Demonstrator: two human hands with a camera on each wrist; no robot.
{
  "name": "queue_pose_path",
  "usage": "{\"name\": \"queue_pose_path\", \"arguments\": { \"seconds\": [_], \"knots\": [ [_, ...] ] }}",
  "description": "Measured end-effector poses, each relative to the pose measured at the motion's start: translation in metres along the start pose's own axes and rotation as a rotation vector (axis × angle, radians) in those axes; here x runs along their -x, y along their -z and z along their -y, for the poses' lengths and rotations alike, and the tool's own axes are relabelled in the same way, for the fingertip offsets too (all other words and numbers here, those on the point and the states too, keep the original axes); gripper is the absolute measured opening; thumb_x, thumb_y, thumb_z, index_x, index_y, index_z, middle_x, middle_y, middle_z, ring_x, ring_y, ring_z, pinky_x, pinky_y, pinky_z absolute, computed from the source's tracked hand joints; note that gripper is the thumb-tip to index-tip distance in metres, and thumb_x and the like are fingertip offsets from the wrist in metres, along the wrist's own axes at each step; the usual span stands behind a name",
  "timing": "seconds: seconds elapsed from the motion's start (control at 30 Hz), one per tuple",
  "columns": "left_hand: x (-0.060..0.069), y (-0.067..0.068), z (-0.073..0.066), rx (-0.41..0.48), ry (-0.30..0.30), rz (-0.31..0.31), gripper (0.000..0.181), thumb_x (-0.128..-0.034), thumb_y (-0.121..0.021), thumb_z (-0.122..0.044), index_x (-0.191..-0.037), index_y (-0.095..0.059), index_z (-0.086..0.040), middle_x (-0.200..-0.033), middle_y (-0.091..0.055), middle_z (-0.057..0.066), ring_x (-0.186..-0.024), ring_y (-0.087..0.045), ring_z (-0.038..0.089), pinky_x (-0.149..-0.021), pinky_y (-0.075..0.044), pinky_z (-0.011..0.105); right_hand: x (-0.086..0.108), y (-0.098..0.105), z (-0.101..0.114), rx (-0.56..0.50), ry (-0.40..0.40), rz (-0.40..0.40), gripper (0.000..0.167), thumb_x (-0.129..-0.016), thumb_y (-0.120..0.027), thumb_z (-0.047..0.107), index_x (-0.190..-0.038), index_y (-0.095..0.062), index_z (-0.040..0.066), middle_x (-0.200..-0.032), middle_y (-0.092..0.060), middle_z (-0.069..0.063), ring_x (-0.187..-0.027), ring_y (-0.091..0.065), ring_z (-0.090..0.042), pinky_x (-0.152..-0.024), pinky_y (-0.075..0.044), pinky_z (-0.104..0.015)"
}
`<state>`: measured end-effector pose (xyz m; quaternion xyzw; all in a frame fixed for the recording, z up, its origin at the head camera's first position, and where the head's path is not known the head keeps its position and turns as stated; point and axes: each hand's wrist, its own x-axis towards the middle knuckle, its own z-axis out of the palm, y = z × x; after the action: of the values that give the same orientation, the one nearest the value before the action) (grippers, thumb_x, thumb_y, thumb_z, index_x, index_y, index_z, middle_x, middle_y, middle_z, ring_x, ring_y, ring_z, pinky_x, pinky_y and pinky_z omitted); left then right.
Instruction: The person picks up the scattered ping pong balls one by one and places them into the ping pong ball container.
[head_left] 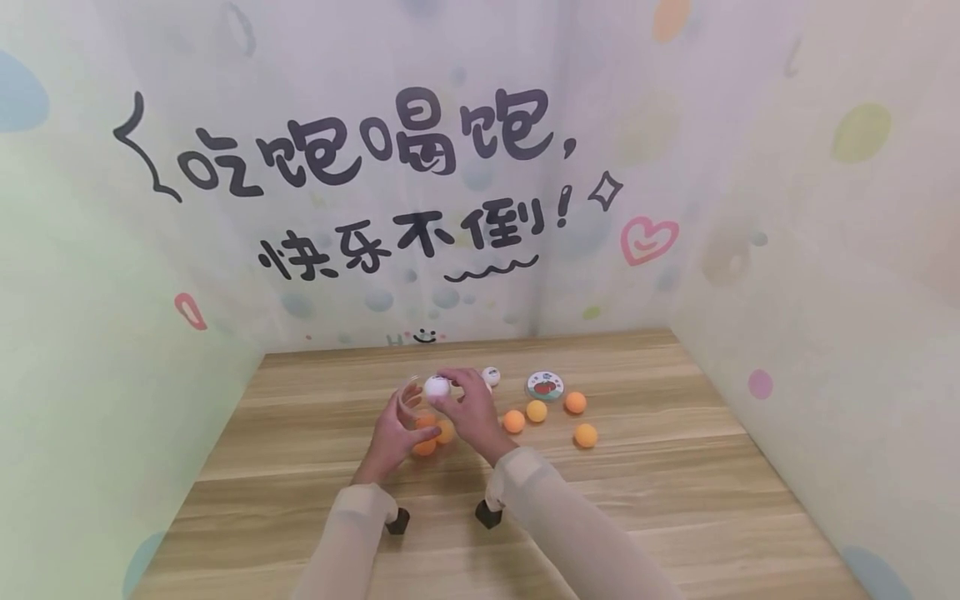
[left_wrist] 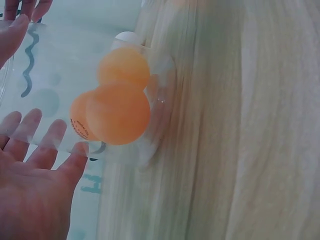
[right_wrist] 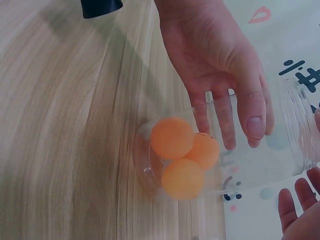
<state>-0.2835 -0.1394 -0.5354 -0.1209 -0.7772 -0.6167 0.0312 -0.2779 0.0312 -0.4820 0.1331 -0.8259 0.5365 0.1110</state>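
A clear plastic jar stands upright on the table, with orange ping-pong balls at its bottom. My left hand holds the jar round its side; in the right wrist view its thumb and fingers lie along the wall. Above the jar's mouth, my right hand pinches a white ping-pong ball between thumb and fingers. The left wrist view catches only some right-hand fingertips at its upper left, and the pinched ball is out of that view.
Right of the jar lie several loose orange balls and a white ball, with another white one partly hidden by my right hand. A round printed lid lies among them. Printed walls enclose the wooden table at the back and sides.
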Motion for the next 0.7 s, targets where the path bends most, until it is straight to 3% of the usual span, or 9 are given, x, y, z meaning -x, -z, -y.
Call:
{"name": "queue_pose_path", "arguments": {
  "seconds": [0.17,0.47,0.7],
  "knots": [
    [-0.0007,0.0015,-0.0002,0.013,0.007,0.022,0.088,-0.0769,-0.082,-0.004,-0.148,-0.033,-0.018,-0.147,-0.042,0.01,-0.135,-0.04,0.032,-0.105,-0.039,0.049,0.001,-0.0003,0.0006,0.009,-0.023,0.0,0.044,-0.087,-0.075,0.023,-0.126,-0.063,0.008,-0.122,-0.057,-0.006,-0.114,-0.053,-0.032,-0.083,-0.051,-0.036],
    [-0.0011,0.0033,0.0031,0.035,0.001,0.046,0.094,-0.0736,-0.086,-0.021,-0.15,-0.032,-0.02,-0.149,-0.041,0.01,-0.135,-0.039,0.031,-0.104,-0.041,0.048,0.0032,0.0003,0.0012,0.024,-0.056,0.014,0.043,-0.087,-0.074,0.026,-0.126,-0.063,0.012,-0.123,-0.056,-0.004,-0.114,-0.053,-0.029,-0.083,-0.052,-0.033],
    [-0.0013,0.0038,0.006,0.03,-0.019,0.046,0.093,-0.0749,-0.084,-0.009,-0.151,-0.03,-0.012,-0.149,-0.039,0.016,-0.135,-0.039,0.035,-0.107,-0.036,0.051,0.0074,0.003,-0.0058,0.026,0.002,0.017,0.042,-0.087,-0.074,0.02,-0.125,-0.062,0.008,-0.122,-0.057,-0.007,-0.112,-0.053,-0.025,-0.082,-0.053,-0.031]
  ]
}}
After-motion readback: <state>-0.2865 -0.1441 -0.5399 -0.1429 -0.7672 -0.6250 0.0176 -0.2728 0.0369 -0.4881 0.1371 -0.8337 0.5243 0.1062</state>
